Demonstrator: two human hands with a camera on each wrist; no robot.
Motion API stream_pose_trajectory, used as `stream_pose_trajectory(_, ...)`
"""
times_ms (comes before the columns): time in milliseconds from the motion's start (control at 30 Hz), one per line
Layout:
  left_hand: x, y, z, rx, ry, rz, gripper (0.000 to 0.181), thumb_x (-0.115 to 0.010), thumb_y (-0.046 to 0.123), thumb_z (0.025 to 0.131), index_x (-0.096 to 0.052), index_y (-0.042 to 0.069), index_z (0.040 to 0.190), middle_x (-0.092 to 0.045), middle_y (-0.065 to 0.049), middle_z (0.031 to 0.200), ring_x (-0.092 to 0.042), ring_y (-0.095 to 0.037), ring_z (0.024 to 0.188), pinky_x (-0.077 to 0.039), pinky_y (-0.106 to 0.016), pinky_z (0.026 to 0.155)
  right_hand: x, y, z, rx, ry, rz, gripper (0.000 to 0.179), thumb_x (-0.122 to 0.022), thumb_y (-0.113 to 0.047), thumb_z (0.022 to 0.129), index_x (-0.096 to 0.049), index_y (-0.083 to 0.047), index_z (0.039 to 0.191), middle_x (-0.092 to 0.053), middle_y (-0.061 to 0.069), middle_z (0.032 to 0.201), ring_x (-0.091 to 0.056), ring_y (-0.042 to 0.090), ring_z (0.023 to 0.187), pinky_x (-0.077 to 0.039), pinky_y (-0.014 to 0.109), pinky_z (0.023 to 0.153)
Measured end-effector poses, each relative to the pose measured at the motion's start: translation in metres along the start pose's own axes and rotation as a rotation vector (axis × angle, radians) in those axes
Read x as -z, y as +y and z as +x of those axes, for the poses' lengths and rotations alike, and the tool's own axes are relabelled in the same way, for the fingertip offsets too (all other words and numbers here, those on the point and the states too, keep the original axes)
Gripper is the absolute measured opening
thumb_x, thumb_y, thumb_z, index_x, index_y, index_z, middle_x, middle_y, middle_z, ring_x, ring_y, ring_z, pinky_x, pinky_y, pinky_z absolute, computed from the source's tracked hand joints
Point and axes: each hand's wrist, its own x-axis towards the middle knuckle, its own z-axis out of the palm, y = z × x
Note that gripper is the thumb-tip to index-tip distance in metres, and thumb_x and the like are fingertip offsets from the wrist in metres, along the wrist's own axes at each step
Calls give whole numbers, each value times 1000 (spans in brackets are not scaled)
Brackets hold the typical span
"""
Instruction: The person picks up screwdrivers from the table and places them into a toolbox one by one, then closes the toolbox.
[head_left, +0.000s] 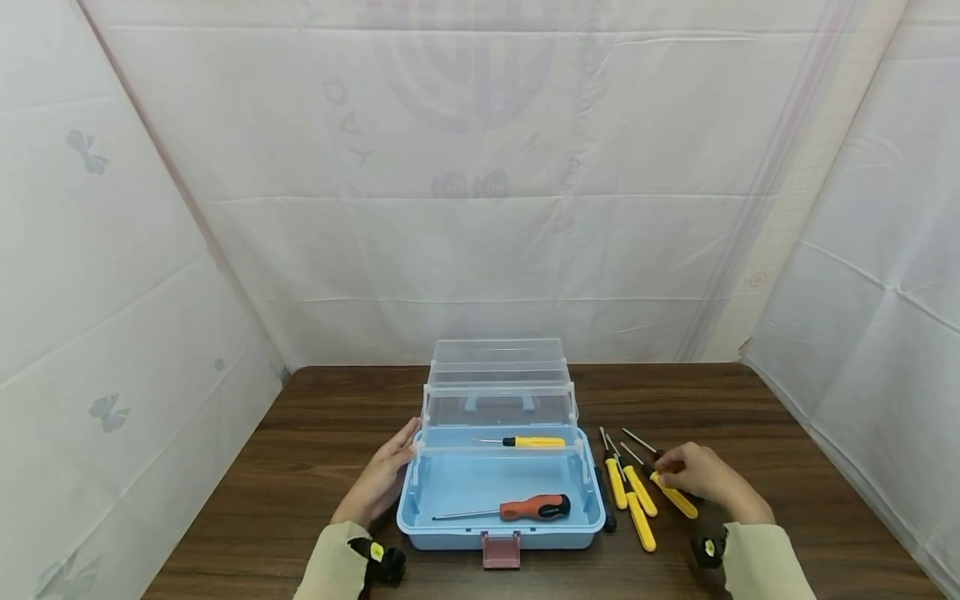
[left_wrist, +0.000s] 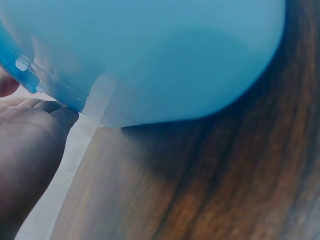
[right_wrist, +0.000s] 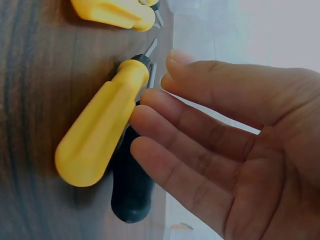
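Observation:
A light blue toolbox [head_left: 495,540] stands with its clear lid [head_left: 498,354] raised. Inside lie an orange-and-black screwdriver [head_left: 532,507] and, farther back, a yellow-handled screwdriver [head_left: 540,442]. My left hand [head_left: 382,475] rests against the box's left side near the hinge, fingers fairly straight; the left wrist view shows the blue wall [left_wrist: 200,65] close up. Over the loose tools on the right, my right hand [head_left: 701,475] has its fingertips beside a yellow screwdriver [right_wrist: 102,125] and a black-handled one [right_wrist: 132,190]. Its thumb is apart from the fingers, with nothing held between them.
Several yellow-handled screwdrivers [head_left: 641,523] lie loosely right of the box. A black handle [head_left: 607,508] lies close along the box's right wall. The dark wooden table [head_left: 300,467] ends at white sheets [head_left: 495,250] at the back and sides.

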Motion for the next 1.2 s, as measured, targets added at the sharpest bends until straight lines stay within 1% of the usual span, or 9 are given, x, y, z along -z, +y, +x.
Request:
stream_pose_trajectory(200,0,0,0,-2,-5,-2,62,-37,8,101,-5,1,154,0,-16,162,0,-33,149,-7,-52,118,-3,1,-2,12,14,4,21,-70,-7,84,-70,4,102,-70,6,91,-63,15,76,-54,34,65)
stream_pose_trajectory(433,1,-1,0,-1,-1,-6,62,-38,10,102,-5,2,154,0,-16,162,0,-34,149,-8,-53,117,-6,3,-3,-30,2,43,24,-70,-5,83,-68,6,105,-68,5,89,-62,14,73,-55,32,62)
stream_pose_trajectory(667,2,-2,1,8,6,8,62,-38,12,102,-5,2,154,-1,-15,162,-1,-34,149,-9,-53,117,-8,4,-3,-42,11,30,29,-72,-4,81,-67,8,106,-65,3,84,-57,13,71,-51,31,61)
stream_pose_trajectory(867,2,-2,1,-3,3,-11,61,-36,10,102,-5,1,154,0,-16,162,0,-34,149,-8,-52,118,-10,7,-3,-68,-14,64,32,-71,-2,81,-65,9,110,-64,5,85,-58,14,72,-53,32,62)
stream_pose_trajectory(1000,1,-2,1,-5,3,-9,61,-36,9,102,-5,1,154,0,-16,162,0,-34,149,-8,-52,118,-11,8,-3,-83,-28,71,33,-71,-3,82,-64,8,112,-64,5,86,-59,14,72,-54,32,62)
stream_pose_trajectory(1200,-1,-2,1,-9,0,-8,60,-34,6,101,-4,0,153,0,-16,162,0,-33,149,-8,-51,118,-12,7,-3,-93,-30,86,29,-70,-3,83,-65,10,108,-64,6,86,-60,14,71,-56,32,61)
